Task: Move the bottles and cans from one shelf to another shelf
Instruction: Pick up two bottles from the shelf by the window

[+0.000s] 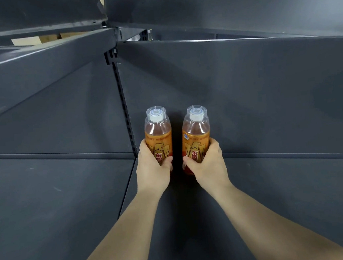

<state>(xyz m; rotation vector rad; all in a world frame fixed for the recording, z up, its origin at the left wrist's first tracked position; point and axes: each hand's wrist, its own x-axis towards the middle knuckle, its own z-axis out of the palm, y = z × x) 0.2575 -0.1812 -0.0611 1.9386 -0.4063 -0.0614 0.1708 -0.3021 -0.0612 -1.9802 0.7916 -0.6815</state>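
Orange-labelled clear plastic bottle, left one (158, 137), and its twin on the right (196, 135) stand upright at the back of the dark grey metal shelf (48, 204). Left hand (152, 167) and right hand (208, 163) wrap fingers round mid-label. Full, so probably heavyish; smooth film, likely slick. Mid-body is the sensible hold.

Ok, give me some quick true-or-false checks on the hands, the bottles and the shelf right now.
1. The left hand grips an orange-labelled clear plastic bottle. True.
2. The right hand is free. False: it grips a second orange-labelled bottle.
3. Both bottles are upright and capped. True.
4. The bottles touch each other. False: a dark gap separates them.
5. The shelving is white. False: it is a dark grey metal shelf.
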